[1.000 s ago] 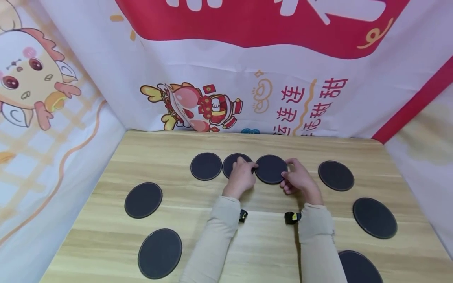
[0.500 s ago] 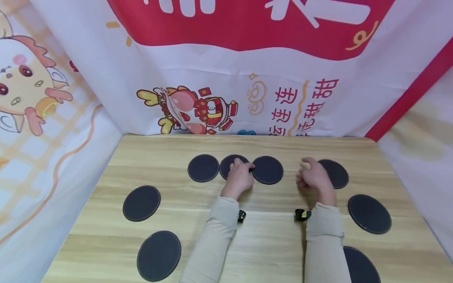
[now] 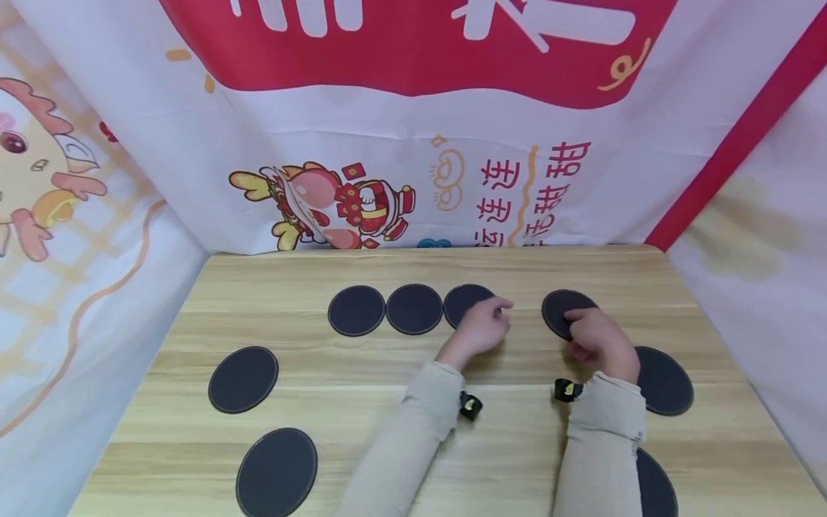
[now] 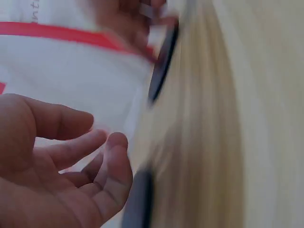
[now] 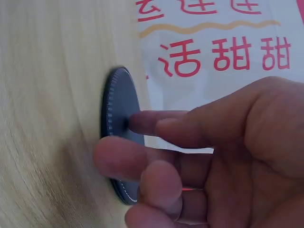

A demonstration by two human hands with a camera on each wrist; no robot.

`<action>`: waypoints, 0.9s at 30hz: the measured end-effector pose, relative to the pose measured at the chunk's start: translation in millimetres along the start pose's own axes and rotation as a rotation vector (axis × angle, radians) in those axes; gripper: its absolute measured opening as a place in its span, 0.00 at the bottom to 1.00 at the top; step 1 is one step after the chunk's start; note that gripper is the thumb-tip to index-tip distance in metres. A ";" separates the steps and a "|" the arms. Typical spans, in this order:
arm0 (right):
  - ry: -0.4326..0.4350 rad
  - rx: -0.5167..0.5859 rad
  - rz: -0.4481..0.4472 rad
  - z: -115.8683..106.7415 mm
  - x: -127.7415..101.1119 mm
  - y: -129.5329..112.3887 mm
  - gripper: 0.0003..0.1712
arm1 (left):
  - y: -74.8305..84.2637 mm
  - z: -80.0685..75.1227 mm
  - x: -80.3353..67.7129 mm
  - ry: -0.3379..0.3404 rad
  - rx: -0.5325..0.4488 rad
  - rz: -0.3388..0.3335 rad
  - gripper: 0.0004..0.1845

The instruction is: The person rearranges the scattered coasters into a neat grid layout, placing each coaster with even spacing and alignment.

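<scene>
— Fingertips of the right hand (image 3: 597, 341) press on a dark round mat (image 3: 565, 310), fingers only loosely bent, nothing clasped.

— And the left hand (image 3: 478, 330)?

— Relaxed, fingers half open, holding nothing; it lies over the near edge of another mat (image 3: 465, 301), just left of the pressed one.

— What's beyond that?

— Two more mats (image 3: 414, 309) in a row on the table (image 3: 388, 388).

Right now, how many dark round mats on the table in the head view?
8: three in a back row, one under the right hand's fingers, two at left, two at right. More may lie off-frame.
</scene>
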State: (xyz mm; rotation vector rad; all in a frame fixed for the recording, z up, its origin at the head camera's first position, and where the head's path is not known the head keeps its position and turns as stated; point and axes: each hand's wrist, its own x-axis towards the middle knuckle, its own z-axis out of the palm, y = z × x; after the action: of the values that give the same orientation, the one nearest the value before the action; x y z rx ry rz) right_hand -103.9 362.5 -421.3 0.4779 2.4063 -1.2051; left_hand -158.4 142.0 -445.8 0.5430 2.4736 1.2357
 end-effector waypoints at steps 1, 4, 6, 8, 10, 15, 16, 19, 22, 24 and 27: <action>0.018 -0.003 -0.003 -1.0 -0.3 0.6 0.36 | 4.7 7.9 3.6 -0.022 -0.040 -0.002 0.23; 0.096 -0.010 0.012 -5.3 -2.2 6.7 0.35 | 17.8 31.0 13.9 -0.066 -0.098 -0.046 0.29; 0.139 -0.016 0.030 -8.6 -2.6 14.5 0.31 | 25.8 44.1 20.2 -0.065 -0.106 -0.074 0.33; 0.150 0.000 0.058 -10.9 -2.9 22.4 0.27 | 32.6 54.2 25.1 -0.054 -0.128 -0.105 0.36; 0.127 0.039 0.071 -12.5 -2.1 28.7 0.26 | 37.8 62.0 28.6 -0.030 -0.178 -0.126 0.37; 0.060 0.200 0.066 -10.1 0.2 32.5 0.33 | 35.5 75.1 30.6 0.086 -0.334 -0.181 0.35; 0.056 0.235 0.063 -9.1 0.6 32.4 0.34 | 33.1 77.0 29.9 0.123 -0.375 -0.188 0.34; 0.054 0.343 0.036 -7.1 1.8 31.9 0.33 | 25.7 81.8 26.1 0.246 -0.503 -0.183 0.30; 0.063 0.436 -0.032 -6.1 2.2 30.1 0.30 | 20.1 83.2 20.7 0.347 -0.640 -0.149 0.25; 0.065 0.471 -0.087 -5.0 1.9 27.5 0.29 | 17.0 81.6 16.5 0.387 -0.714 -0.134 0.22; 0.063 0.490 -0.172 -2.0 0.9 21.7 0.29 | 13.4 75.1 9.2 0.407 -0.779 -0.126 0.23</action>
State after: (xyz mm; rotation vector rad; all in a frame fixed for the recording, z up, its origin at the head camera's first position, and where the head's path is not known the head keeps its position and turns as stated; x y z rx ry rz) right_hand -94.9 376.6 -435.3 0.4601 2.2262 -1.8961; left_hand -130.6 205.5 -479.0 -0.0811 1.9901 2.2375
